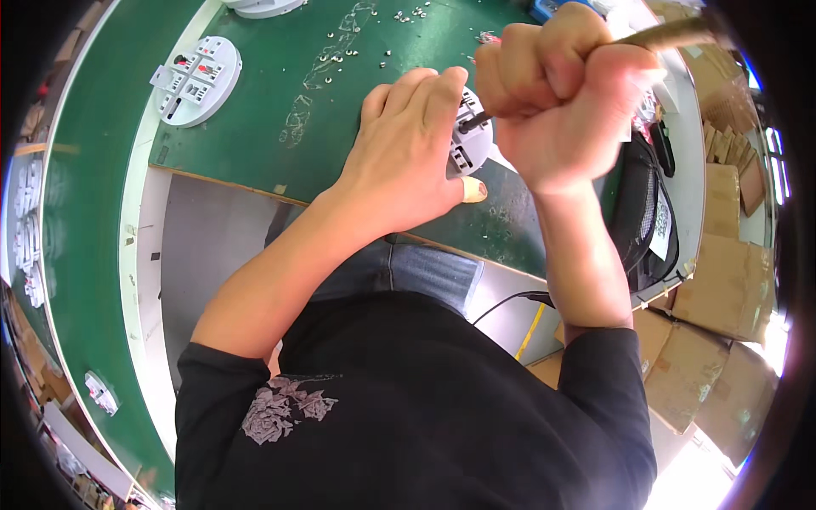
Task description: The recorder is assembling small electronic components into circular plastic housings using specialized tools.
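My left hand (404,144) is spread over a light grey round plastic base (476,157), pressing it against the green bench top. Yellowish tape wraps its thumb, which lies along the base's near edge. The base has slots and small dark parts in its face. My right hand (561,102) is closed in a fist around a rod-like tool (671,34). A brownish length of it sticks out past the thumb. From the other side of the fist a dark shaft (480,120) reaches the base's face. The fist hides the tool's middle, so its exact kind is unclear.
Another round grey base (200,81) with red and black parts lies at the left of the green bench (263,93). Small metal pieces (412,14) are scattered at the far side. A black bag (642,204) sits at the right, beside stacked cardboard boxes (722,255).
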### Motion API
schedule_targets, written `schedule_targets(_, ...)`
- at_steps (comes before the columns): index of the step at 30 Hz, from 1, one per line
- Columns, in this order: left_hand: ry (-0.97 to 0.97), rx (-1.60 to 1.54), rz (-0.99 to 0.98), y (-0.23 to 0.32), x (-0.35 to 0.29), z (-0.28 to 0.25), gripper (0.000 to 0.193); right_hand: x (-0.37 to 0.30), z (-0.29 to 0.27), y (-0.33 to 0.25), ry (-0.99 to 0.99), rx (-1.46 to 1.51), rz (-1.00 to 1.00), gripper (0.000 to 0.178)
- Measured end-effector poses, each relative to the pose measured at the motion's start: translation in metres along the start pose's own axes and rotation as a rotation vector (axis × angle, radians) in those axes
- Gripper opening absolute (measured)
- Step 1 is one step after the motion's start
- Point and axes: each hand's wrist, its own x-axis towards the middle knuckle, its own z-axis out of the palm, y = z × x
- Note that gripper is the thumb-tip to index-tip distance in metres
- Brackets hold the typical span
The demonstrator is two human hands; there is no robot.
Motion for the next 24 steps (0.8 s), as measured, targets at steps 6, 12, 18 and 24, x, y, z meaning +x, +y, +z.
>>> schedule_targets(6, 0.005, 0.127, -0.036, 0.019, -0.003, 0.008, 0.097, -0.003, -0.008, -0.054, 0.163, 0.309, -0.156, 0.043)
schedule_targets(12, 0.203, -0.772, -0.108, 0.038, -0.002, -0.026, 0.086, -0.046, -0.057, -0.094, 0.334, -0.290, 0.324, 0.024)
schedule_targets(18, 0.160, -1.577, -0.176, 0.064, -0.008, -0.019, 0.076, -0.066, -0.016, -0.045, 0.293, -0.428, 0.289, 0.021)
schedule_targets(24, 0.192, -1.265, -0.067, 0.061, -0.011, -0.008, 0.077, -0.060, -0.008, -0.044, 0.413, -0.201, 0.369, 0.015)
